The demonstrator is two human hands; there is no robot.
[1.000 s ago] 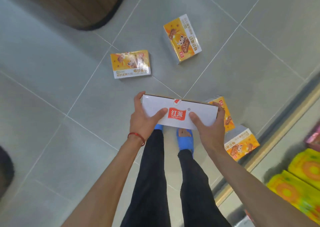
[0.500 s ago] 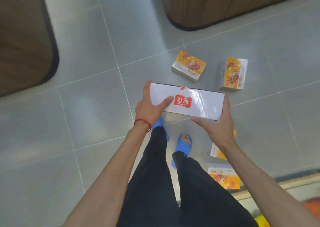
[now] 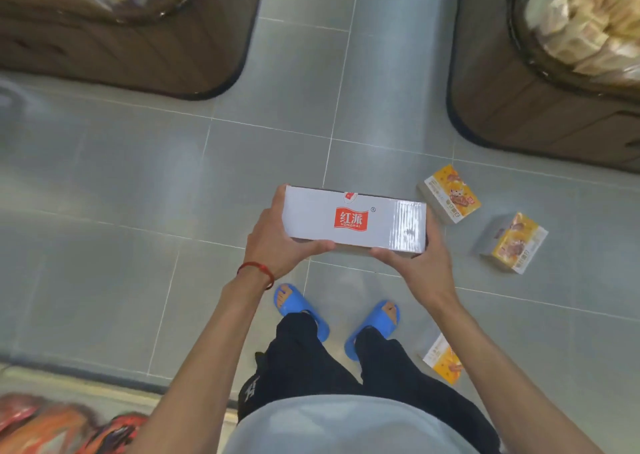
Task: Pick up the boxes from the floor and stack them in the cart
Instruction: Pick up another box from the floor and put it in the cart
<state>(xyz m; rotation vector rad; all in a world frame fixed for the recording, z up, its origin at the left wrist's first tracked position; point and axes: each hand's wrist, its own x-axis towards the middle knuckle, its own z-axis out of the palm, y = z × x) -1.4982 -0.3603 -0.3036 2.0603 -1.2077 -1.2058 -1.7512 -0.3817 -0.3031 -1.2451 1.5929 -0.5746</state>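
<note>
Two hands carry the white box level above the grey tiled floor, left hand and right hand each closed in a grip on an end; thumbs are best kept underneath until a cart, not in view, is found. Three orange boxes lie on the floor to the right, between brown display bins.

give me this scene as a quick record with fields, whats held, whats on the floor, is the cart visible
held item: white box with red logo, level, clear of the floor
left hand: grips the box's left end
right hand: grips the box's right end
boxes on floor: three orange boxes, two to the person's right, one by the right foot
cart: not in view
surroundings: two brown display bins, grey tiled floor
footwear: blue slippers
</note>
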